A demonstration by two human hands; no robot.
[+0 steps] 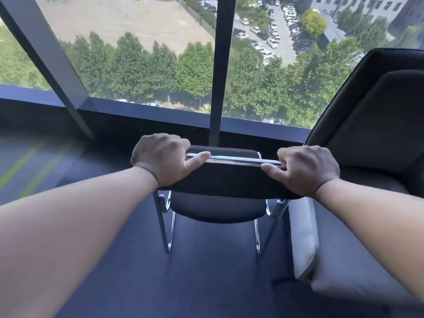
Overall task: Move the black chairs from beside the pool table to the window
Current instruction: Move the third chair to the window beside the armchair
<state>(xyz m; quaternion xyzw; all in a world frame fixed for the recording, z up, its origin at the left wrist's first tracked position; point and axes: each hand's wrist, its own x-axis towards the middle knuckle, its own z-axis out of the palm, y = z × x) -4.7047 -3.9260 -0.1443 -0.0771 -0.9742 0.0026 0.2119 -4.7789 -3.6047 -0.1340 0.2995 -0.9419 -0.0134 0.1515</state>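
A black chair (227, 180) with a chrome frame faces the window (142, 56), its padded backrest toward me and its seat close to the low sill. My left hand (164, 157) grips the left end of the backrest top. My right hand (305, 169) grips the right end. Both thumbs rest along the chrome bar across the backrest. The chair's thin metal legs show below the seat over the dark blue carpet; I cannot tell whether they touch the floor.
A large dark armchair (378, 125) with a pale grey side stands right beside the chair, almost touching it. Dark window posts (218, 72) rise ahead. Blue carpet (41, 171) with green lines spreads to the left.
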